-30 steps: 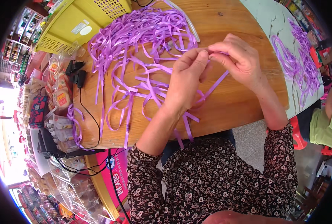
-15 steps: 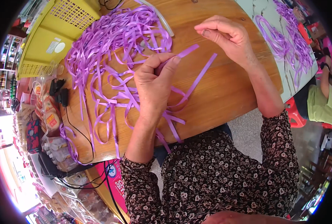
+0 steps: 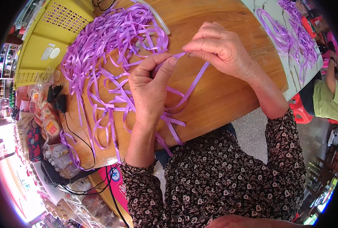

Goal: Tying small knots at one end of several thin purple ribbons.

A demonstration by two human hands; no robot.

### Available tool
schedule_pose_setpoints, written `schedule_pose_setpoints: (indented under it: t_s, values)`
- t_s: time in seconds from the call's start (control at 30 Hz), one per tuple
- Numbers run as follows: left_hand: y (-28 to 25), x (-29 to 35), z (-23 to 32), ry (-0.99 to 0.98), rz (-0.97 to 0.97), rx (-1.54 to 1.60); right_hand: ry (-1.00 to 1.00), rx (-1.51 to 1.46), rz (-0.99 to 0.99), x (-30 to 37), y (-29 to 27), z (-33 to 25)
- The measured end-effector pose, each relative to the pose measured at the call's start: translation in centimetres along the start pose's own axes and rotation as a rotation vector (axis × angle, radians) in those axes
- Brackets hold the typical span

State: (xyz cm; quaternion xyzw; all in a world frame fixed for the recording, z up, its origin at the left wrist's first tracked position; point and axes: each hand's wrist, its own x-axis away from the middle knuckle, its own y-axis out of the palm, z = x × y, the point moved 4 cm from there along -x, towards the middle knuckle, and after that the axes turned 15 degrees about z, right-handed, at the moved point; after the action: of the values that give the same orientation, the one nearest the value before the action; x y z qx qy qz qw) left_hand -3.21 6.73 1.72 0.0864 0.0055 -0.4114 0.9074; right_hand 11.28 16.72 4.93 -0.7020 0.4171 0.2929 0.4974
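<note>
1. Holding a purple ribbon (image 3: 179, 55) taut or nearly so, the two hands stand above the wooden surface (image 3: 229, 95), just beside each other.
2. Left hand (image 3: 150, 83): thumb and bent forefinger pinch the ribbon; the other fingers curl into the palm.
3. Right hand (image 3: 224, 51): thumb and forefinger are brought together at the ribbon's end (full contact is partly hidden by the fingers).
4. Key relation: the short visible span lies between the fingertips, its long axis running from left to right and slightly away from the person. It leaves the left hand at the right side; neither hand is clearly nearer.
5. A loose strip (image 3: 195, 83) slants below the right hand; its upper connection cannot be told.
6. Beyond the left hand lies a ribbon pile (image 3: 112, 38), beside a yellow basket (image 3: 59, 45).
</note>
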Motion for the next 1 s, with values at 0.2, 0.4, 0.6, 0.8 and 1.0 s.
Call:
schedule_pose_setpoints:
  t_s: [0.2, 0.4, 0.6, 0.8, 1.0]
  values:
    - [0.1, -0.3, -0.1, 0.093, 0.016, -0.070, 0.123, -0.053, -0.058, 0.0, -0.4, -0.1]
    - [0.0, -0.4, -0.3, 0.035, 0.035, 0.007, 0.443, -0.345, -0.232, 0.4, 0.4, 0.1]
    - [0.9, 0.7, -0.8, -0.119, -0.021, 0.253, 0.905, -0.890, -0.155, 1.8, 2.3, -0.1]
    - [1.2, 1.4, -1.2, -0.151, 0.013, 0.357, 0.649, -0.724, -0.007, 1.2, 2.0, -0.2]
    - [1.2, 1.4, -2.0, -0.237, 0.014, 0.366, 0.326, -0.323, -0.003, 1.2, 1.8, -0.6]
